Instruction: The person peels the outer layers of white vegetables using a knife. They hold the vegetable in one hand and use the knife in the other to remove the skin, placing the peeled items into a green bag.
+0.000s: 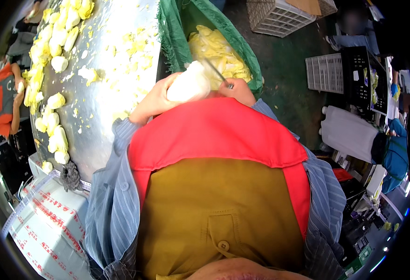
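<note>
My left hand [157, 96] is closed around a pale, overexposed vegetable head [190, 82], which looks like a trimmed Chinese cabbage. Its upper end points towards the knife [214, 71] in my right hand [238, 90]. The blade slants up and to the left, slightly blurred, close to the head; whether it touches cannot be told. Just beyond both hands, a green woven sack [250, 52] gapes, holding a heap of yellow cabbage leaves [213, 49]. At the left, several yellow-white cabbage heads [52, 122] lie along the far side of a metal table [96, 140], with leaf scraps scattered over it.
A white plastic crate [273, 17] stands beyond the sack, another [325, 73] at the right by a black crate [357, 75]. Printed white boxes [47, 224] are at lower left, near a dark crumpled cloth [70, 176]. A person in orange is across the table; others are at right.
</note>
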`<action>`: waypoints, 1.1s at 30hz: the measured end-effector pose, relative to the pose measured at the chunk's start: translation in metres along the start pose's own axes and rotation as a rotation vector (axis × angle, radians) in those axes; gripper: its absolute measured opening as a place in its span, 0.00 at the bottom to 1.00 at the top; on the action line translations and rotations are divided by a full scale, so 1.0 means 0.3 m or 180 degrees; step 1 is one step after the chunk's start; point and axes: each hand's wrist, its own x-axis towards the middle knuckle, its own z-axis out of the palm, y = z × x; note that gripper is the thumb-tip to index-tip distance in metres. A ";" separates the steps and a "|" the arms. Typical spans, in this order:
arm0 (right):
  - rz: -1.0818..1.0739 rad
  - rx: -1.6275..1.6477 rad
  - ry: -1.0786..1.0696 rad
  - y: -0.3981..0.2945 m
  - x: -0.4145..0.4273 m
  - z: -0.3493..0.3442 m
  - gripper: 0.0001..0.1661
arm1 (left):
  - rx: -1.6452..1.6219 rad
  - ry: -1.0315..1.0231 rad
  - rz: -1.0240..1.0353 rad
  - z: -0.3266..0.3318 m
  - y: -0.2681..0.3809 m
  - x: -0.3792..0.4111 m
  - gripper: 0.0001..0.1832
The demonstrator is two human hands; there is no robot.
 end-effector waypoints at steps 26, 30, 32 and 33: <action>0.0793 0.2623 -0.0703 -0.267 0.033 0.042 0.22 | 0.0092 0.0993 0.0213 0.052 0.000 -0.015 0.33; 0.0198 0.1801 -0.0734 -0.186 0.079 0.027 0.21 | 0.1529 0.1068 0.0144 0.078 0.093 -0.028 0.37; 0.0210 0.1902 -0.0451 -0.214 0.083 0.023 0.20 | 0.1788 0.1003 0.0144 0.074 0.124 -0.020 0.41; 0.0271 0.1989 -0.0295 -0.235 0.072 0.021 0.20 | 0.1613 0.1194 0.0254 0.076 0.122 -0.012 0.41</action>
